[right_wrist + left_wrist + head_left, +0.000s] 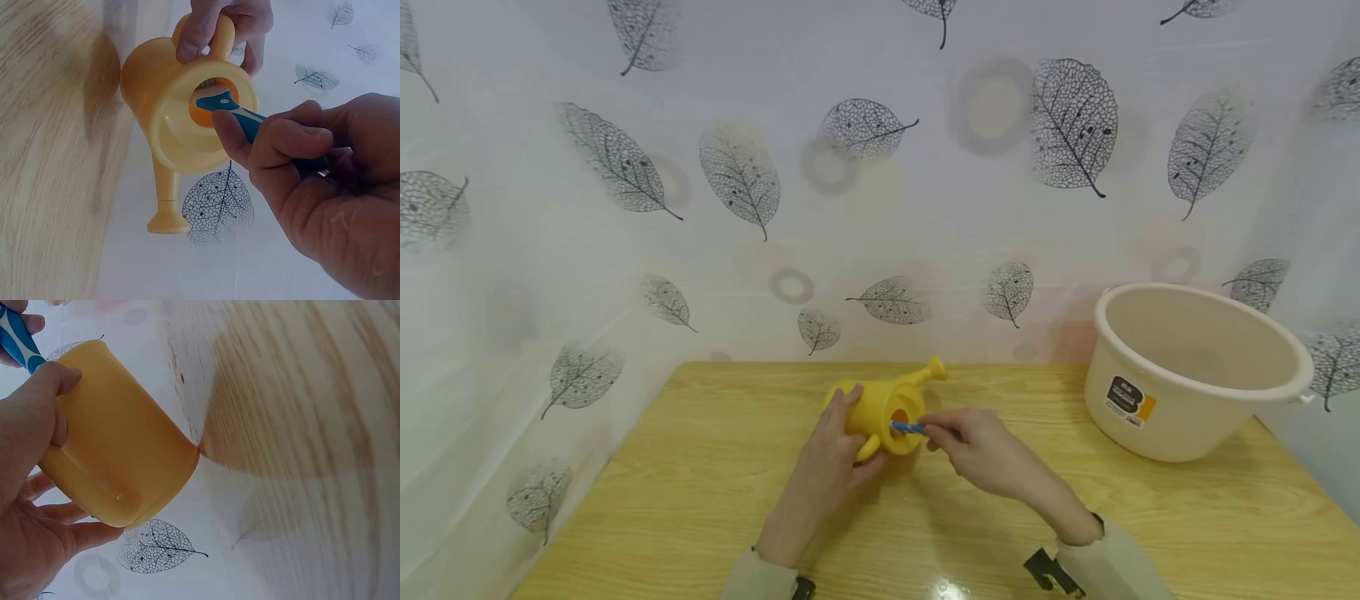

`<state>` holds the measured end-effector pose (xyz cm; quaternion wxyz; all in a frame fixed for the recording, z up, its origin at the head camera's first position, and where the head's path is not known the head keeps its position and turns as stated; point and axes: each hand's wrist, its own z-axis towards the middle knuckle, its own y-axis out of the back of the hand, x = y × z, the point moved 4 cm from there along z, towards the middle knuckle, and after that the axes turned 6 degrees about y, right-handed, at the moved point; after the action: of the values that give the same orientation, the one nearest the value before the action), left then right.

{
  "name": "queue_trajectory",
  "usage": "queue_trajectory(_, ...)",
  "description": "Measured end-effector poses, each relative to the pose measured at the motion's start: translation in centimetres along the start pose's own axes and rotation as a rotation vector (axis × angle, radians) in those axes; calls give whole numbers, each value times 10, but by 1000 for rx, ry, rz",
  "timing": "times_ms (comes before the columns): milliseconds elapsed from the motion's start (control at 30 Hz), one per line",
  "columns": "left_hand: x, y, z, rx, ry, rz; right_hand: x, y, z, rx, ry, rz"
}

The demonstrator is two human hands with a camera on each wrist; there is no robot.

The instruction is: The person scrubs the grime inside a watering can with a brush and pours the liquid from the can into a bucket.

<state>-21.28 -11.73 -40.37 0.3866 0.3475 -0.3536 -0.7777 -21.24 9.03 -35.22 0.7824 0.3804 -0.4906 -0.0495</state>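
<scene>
A yellow watering can is tilted, its open top turned toward the right and its sprinkler spout sticking out. My left hand grips its body by the handle, with the thumb near the rim and fingers spread along the side. My right hand holds a brush with a thick blue-and-white handle, fingers curled round it. The brush's front end reaches into the can's opening, and its tip is mostly hidden there. In the left wrist view, the can's bottom edge comes right down to the tabletop.
A large cream tub with a dark and orange label stands at the right of the wood-grain table. Behind and to the sides hangs a whitish sheet printed with dark leaves.
</scene>
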Motion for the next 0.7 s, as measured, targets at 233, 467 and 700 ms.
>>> queue_trajectory(233,0,0,-1,-2,-3,7,2,-5,2,-6,72,-43)
queue_trajectory(467,-1,1,0,-15,-22,15,2,-11,4,0,81,-55)
queue_trajectory(700,-1,0,0,-29,-41,15,4,-17,6,-17,143,-175)
